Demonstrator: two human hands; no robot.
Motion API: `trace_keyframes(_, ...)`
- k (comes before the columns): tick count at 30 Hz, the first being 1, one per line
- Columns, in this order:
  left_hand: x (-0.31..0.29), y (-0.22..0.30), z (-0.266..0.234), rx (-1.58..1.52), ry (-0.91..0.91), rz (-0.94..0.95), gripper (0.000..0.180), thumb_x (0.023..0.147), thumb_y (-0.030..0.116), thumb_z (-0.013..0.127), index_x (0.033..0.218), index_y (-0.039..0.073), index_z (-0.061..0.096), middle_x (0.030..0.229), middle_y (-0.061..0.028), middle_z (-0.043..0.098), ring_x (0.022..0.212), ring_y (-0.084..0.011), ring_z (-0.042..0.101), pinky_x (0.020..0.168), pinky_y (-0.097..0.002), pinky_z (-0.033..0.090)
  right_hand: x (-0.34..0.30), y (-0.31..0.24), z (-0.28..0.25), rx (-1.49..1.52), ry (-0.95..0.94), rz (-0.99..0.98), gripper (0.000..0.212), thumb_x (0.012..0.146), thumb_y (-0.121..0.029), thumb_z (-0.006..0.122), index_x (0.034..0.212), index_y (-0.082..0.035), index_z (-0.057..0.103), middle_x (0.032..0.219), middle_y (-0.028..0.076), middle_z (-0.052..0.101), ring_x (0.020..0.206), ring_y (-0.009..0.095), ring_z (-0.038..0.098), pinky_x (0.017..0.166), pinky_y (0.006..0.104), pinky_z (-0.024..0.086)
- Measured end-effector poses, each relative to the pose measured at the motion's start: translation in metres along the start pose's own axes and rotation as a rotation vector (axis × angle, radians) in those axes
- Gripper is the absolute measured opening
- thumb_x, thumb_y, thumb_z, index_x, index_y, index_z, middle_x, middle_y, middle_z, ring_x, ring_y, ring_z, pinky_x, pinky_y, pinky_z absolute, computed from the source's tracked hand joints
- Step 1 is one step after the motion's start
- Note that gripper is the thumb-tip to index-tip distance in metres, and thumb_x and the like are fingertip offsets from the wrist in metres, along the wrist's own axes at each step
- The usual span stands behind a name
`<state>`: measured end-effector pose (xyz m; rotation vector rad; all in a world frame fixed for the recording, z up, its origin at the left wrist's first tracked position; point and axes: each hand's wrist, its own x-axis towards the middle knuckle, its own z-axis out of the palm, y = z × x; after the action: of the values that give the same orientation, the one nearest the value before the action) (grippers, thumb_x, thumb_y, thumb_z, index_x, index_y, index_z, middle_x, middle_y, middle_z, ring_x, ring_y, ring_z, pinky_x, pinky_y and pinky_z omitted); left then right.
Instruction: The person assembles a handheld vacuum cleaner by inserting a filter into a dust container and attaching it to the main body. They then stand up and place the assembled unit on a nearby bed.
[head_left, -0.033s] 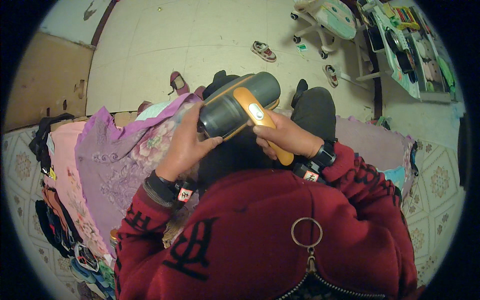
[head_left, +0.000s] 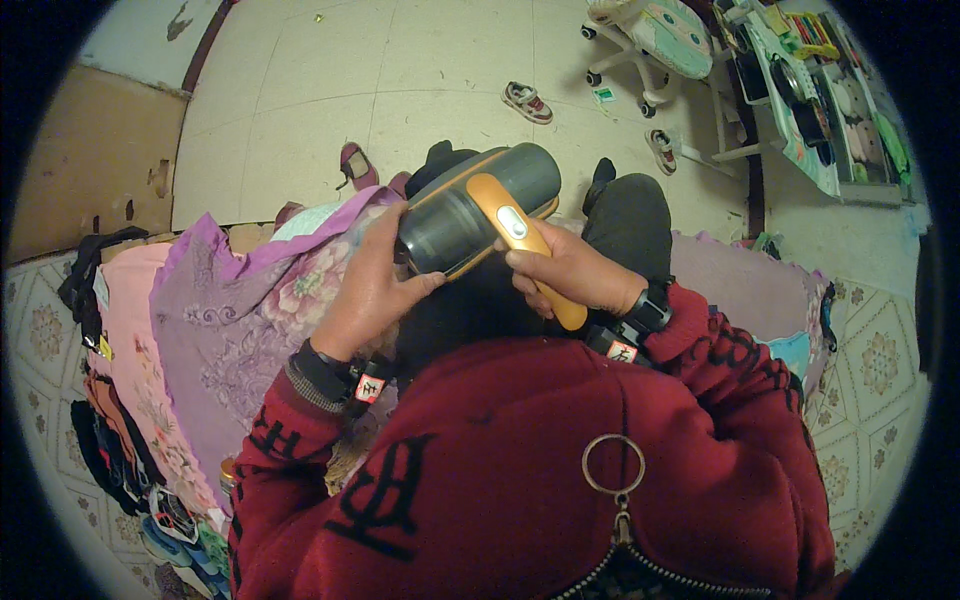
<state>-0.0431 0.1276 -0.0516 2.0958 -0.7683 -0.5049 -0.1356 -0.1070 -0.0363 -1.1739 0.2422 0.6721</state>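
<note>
Two hands (head_left: 378, 282) around one orange-handled grey device (head_left: 488, 198)

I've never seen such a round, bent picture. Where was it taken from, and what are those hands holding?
There is no robot here, just a person's two bare hands. The camera sits on the person's head and looks down; its wide fisheye lens bends straight edges. The left hand supports the dark, see-through end of a handheld device, while the right hand grips its orange handle. Beside the legs lies a purple flowered blanket. Beyond, shoes lie on the pale floor, near a wheeled chair.
</note>
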Motion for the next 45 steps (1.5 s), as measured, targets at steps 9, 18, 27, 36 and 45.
trace_keyframes(9, 0.001, 0.005, -0.002, -0.044, -0.031, -0.106, 0.075, 0.069, 0.018, 0.075, 0.128, -0.005, 0.035, 0.095, -0.0175, 0.055, 0.079, -0.0217, 0.056, 0.070, -0.0326, 0.047, 0.003, 0.001, -0.001, -0.041, 0.015, -0.015, 0.027, 0.093, -0.025, 0.050, 0.112, -0.010, 0.038, 0.066, 0.001, 0.046, 0.049, 0.011, 0.049, 0.043, 0.0252, 0.043)
trace_keyframes(18, -0.001, 0.013, 0.006, -0.166, 0.013, -0.218, 0.080, 0.070, 0.018, 0.075, 0.135, 0.001, 0.030, 0.099, -0.0096, 0.055, 0.068, -0.0112, 0.048, 0.063, -0.0252, 0.043, 0.003, 0.006, -0.003, 0.011, 0.032, -0.005, 0.027, 0.092, -0.026, 0.051, 0.111, -0.010, 0.039, 0.066, 0.000, 0.046, 0.049, 0.010, 0.048, 0.043, 0.0251, 0.043)
trace_keyframes(27, -0.006, 0.018, 0.011, -0.208, 0.021, -0.255, 0.086, 0.069, 0.012, 0.073, 0.139, 0.003, 0.025, 0.116, -0.0133, 0.049, 0.080, -0.0146, 0.050, 0.074, -0.0264, 0.044, 0.002, 0.007, -0.004, 0.003, 0.059, -0.008, 0.025, 0.090, -0.022, 0.055, 0.108, -0.009, 0.043, 0.065, 0.000, 0.047, 0.048, 0.010, 0.049, 0.042, 0.0246, 0.043)
trace_keyframes(36, 0.008, 0.015, 0.018, -0.139, 0.072, -0.186, 0.088, 0.067, 0.012, 0.075, 0.138, 0.001, 0.025, 0.125, -0.0207, 0.045, 0.116, -0.0283, 0.046, 0.096, -0.0352, 0.039, 0.008, 0.011, -0.004, -0.035, 0.092, -0.022, 0.026, 0.085, -0.014, 0.060, 0.104, -0.006, 0.044, 0.065, 0.002, 0.050, 0.048, 0.012, 0.051, 0.041, 0.0261, 0.043)
trace_keyframes(45, 0.011, 0.008, 0.008, -0.337, 0.018, -0.162, 0.079, 0.075, 0.017, 0.069, 0.139, 0.004, 0.024, 0.128, -0.0187, 0.044, 0.099, -0.0209, 0.056, 0.082, -0.0305, 0.046, 0.004, 0.011, -0.008, 0.078, 0.099, -0.054, 0.030, 0.086, -0.016, 0.059, 0.109, -0.004, 0.044, 0.068, 0.002, 0.048, 0.048, 0.012, 0.050, 0.043, 0.0263, 0.044)
